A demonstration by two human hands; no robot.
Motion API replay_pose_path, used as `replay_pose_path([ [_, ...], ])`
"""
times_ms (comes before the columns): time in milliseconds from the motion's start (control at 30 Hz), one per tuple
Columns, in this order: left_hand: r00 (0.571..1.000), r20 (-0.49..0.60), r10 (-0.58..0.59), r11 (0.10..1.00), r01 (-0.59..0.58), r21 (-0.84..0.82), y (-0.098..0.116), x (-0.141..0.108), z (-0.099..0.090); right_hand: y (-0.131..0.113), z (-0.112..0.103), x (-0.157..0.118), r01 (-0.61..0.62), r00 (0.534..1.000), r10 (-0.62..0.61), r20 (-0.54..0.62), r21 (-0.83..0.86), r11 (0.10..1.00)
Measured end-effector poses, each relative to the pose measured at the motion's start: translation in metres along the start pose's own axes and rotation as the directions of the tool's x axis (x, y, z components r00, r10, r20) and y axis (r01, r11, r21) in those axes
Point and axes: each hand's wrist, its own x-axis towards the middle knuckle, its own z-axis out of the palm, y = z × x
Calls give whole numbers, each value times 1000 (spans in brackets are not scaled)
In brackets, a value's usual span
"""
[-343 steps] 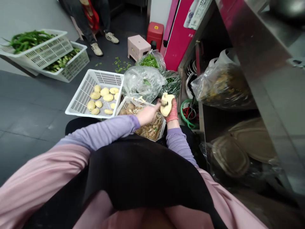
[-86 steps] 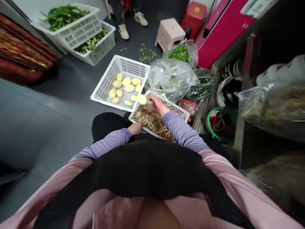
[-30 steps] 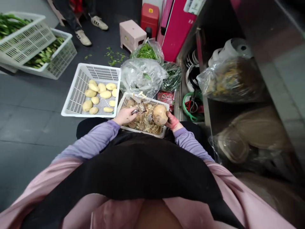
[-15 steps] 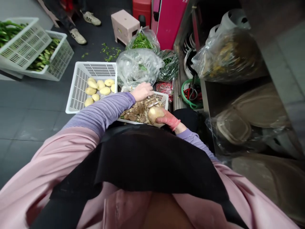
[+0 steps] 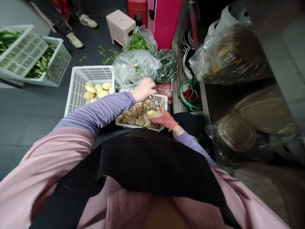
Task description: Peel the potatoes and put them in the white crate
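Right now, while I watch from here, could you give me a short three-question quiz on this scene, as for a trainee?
1. Which of the person's hands wears the coral-pink glove?
2. True or false: the pale-yellow oval potatoes lie in the white slotted plastic crate.
3. What does the gloved hand hold?
A. a bunch of leafy greens
B. a rounded pale-and-brown potato
C. a red plastic stool

Key:
1. The right hand.
2. True.
3. B.
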Motion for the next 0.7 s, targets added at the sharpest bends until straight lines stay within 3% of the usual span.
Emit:
replay_pose_path([
  [100, 999, 39, -10, 1000, 10, 6, 0, 0, -1, -6, -1, 1, 79, 996, -79, 35, 5, 997],
  [200, 992, -39, -124, 992, 123, -17, 0, -4, -1, -10, 1, 3, 91, 996, -91, 15, -18, 996],
  [267, 993, -44, -107, 993, 104, -51, 1, -5, 0, -10, 3, 6, 124, 992, -125, -15, -46, 991],
  [367, 997, 38, -68, 995, 70, -64, -1, -4, 2, -7, 6, 11, 185, 981, -192, -28, -160, 970],
  [467, 989, -13, -146, 989, 146, -8, -9, -2, 4, -1, 7, 15, 172, 978, -201, -54, -338, 925],
  [533, 991, -58, -117, 993, 118, 15, -13, 0, 6, 2, 7, 18, 171, 971, -225, -80, -422, 890],
  [633, 999, -33, -27, 999, 28, 26, -17, 1, 7, 6, 7, 19, 210, 952, -287, -103, -461, 862],
  [700, 999, -34, -34, 999, 35, 40, -20, 2, 6, 7, 7, 19, 244, 944, -320, -86, -472, 847],
])
